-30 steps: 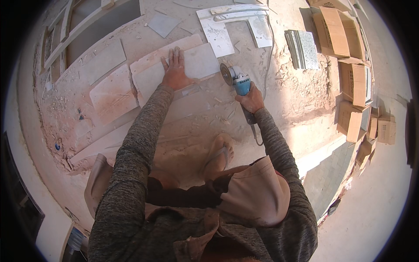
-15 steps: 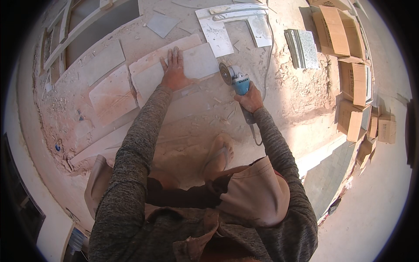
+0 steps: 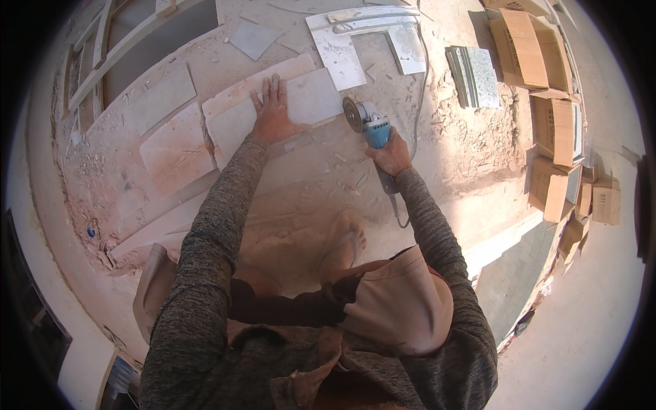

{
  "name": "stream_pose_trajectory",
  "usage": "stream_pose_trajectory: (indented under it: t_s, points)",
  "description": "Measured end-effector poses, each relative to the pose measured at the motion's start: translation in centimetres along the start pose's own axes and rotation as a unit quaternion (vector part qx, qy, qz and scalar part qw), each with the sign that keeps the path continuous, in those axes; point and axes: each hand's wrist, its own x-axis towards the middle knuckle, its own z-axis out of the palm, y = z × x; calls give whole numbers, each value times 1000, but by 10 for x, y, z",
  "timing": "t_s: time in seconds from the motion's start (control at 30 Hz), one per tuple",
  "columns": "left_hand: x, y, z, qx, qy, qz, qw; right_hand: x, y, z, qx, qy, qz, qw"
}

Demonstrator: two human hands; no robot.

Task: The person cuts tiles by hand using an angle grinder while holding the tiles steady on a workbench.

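Note:
My left hand [image 3: 272, 113] lies open on a pale rectangular tile [image 3: 314, 96], fingers stretched out, over a larger pinkish slab [image 3: 225, 99]. My right hand [image 3: 391, 154] grips a blue and silver angle grinder [image 3: 376, 135], its round disc held just off the tile's right end. A grey cable runs from the back of the tool. Just left of my left hand lies another pinkish slab [image 3: 174, 150]; longer pale strips lie beneath my arms, partly hidden by dust. My sandalled foot [image 3: 342, 242] is just below the grinder.
White cut slabs [image 3: 331, 55] and a small grey tile [image 3: 254, 41] lie ahead. A stack of speckled tiles [image 3: 482, 75] and cardboard boxes [image 3: 519, 51] stand to the right. A wooden frame [image 3: 92, 75] over a dark recess is at upper left. Rubble and chips cover the ground.
The dust haze over the slabs and my foot looks thicker. My hands and the grinder have barely moved.

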Motion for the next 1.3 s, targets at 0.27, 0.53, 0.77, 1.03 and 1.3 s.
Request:
stream_pose_trajectory:
  t_s: [0.27,0.53,0.77,1.03,1.3]
  points:
    - [0,0,1,-5,3,0,1000,0,-2,0,10,-1,2,1000]
    - [-1,0,0,-12,8,3,1000,1,-4,-2,9,-3,-4,1000]
    - [-1,2,-2,-9,1,-1,1000,5,-2,0,6,-2,-7,1000]
    - [0,1,0,-6,-3,-3,1000,6,-9,-2,6,-1,-8,1000]
    - [0,1,-1,-16,0,0,1000,9,-9,1,14,7,-10,1000]
